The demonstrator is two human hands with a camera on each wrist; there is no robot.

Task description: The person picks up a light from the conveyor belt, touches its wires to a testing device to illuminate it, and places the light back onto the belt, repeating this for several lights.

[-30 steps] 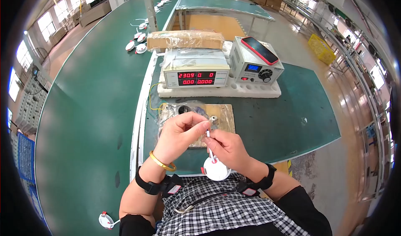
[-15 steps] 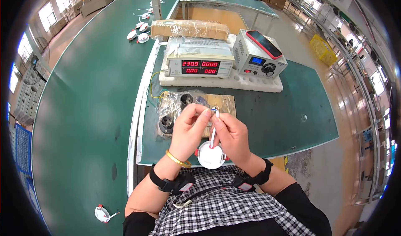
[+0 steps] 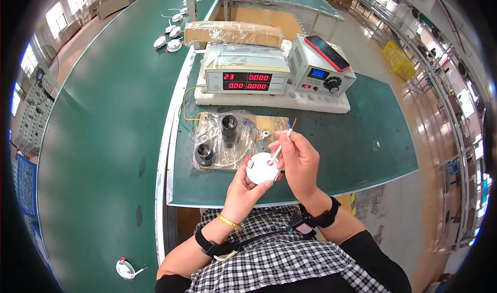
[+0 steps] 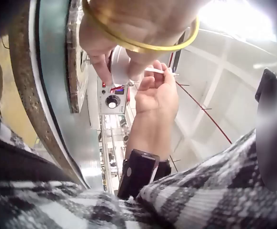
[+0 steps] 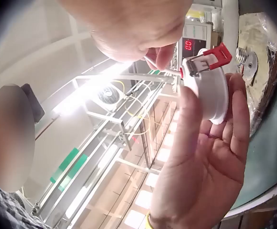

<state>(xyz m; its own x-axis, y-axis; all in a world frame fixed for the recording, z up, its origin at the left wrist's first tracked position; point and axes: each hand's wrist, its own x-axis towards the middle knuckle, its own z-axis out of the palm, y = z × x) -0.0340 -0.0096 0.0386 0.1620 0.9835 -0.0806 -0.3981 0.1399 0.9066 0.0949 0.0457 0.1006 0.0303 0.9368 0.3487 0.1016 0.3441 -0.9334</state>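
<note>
A round white downlight (image 3: pixel 260 171) is held up over the near edge of the bench, its back turned up. My left hand (image 3: pixel 239 193) grips its rim, thumb on one side and fingers on the other. Red spring clips (image 5: pixel 218 56) stick out from its sides in the right wrist view. From its back rises a short white cable (image 3: pixel 278 149), which my right hand (image 3: pixel 303 164) pinches between thumb and fingers. Blue and brown wire ends (image 3: pixel 293 124) poke out above those fingers. Beyond the hands, two black lamp holders (image 3: pixel 229 128) and a metal screw base (image 3: pixel 265 134) sit on a plastic-wrapped board (image 3: pixel 243 158).
A power meter (image 3: pixel 247 80) with red digits and a knobbed grey box (image 3: pixel 321 80) stand on white foam (image 3: pixel 207 101) behind the board. On the box lies a phone (image 3: pixel 327 52). To the left runs a long green table (image 3: pixel 98 153), with another downlight (image 3: pixel 124 268) near and several farther off.
My left hand has left the wire ends and now holds the downlight's body, which is higher and farther forward. My right hand stays on the cable, wire ends now uncovered.
</note>
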